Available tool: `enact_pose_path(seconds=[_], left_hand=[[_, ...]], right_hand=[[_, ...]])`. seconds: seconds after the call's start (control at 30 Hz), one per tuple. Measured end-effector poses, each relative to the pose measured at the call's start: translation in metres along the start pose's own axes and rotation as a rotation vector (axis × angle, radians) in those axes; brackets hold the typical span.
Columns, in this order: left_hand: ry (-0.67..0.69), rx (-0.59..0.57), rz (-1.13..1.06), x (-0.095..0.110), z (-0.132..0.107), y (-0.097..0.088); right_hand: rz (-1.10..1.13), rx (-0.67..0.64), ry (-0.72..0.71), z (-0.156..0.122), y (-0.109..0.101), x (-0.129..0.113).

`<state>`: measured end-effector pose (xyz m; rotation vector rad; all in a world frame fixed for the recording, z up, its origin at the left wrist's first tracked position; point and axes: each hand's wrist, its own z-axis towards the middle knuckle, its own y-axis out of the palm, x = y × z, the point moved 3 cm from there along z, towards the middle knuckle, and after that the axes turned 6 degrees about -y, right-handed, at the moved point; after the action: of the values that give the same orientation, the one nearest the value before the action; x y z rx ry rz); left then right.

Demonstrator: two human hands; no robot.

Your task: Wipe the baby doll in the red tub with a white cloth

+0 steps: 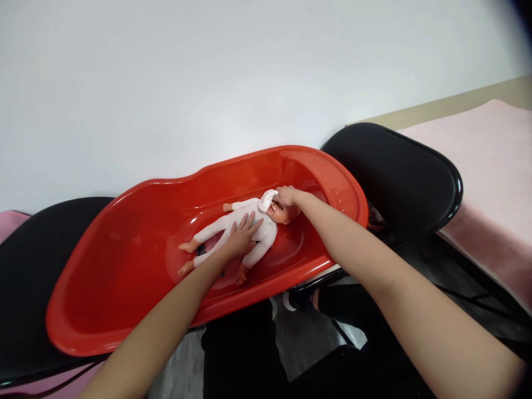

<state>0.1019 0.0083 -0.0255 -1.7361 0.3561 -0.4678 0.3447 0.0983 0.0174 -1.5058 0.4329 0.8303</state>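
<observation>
A baby doll (260, 244) with a white cloth body lies on its back in a red baby bathtub (120, 260), its head toward the right end. My left hand (244, 235) rests on the doll's belly with fingers spread. At the doll's face, my right hand (286, 195) is closed on a small white cloth (267, 200), which lies against the doll's cheek and chin. The fingertips of my right hand are partly hidden. Part of the doll's head is behind my right hand and wrist.
Black chairs stand at both ends of the tub, one on the right (399, 172) and one on the left (45, 266). A pink-covered surface (490, 166) is at the far right. A white wall (187, 83) rises behind the tub.
</observation>
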Motion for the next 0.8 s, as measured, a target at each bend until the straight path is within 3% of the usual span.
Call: enact_pose_path(seconds=[0.1,0.23,0.37,0.57,0.63,0.8], left_hand=[[-0.020,-0.056,0.018,0.003,-0.001,-0.003],[0.000,-0.012,0.013,0.000,0.000,0.000],[0.042,0.052,-0.007,-0.006,0.002,0.006],[0.027,-0.015,0.052,0.001,0.000,0.003],[0.088,-0.001,0.125,0.011,-0.001,0.004],[0.389,0.025,0.283,0.037,-0.005,0.020]], right_hand=[[-0.043,-0.093,0.007,0.003,0.000,-0.002],[-0.001,-0.056,0.053,0.006,0.000,-0.002],[-0.008,-0.024,0.004,0.009,0.001,-0.001],[-0.209,-0.103,0.004,0.010,-0.002,-0.004],[-0.279,-0.118,0.020,0.008,-0.004,-0.008],[-0.360,-0.139,0.054,0.005,-0.008,-0.015]])
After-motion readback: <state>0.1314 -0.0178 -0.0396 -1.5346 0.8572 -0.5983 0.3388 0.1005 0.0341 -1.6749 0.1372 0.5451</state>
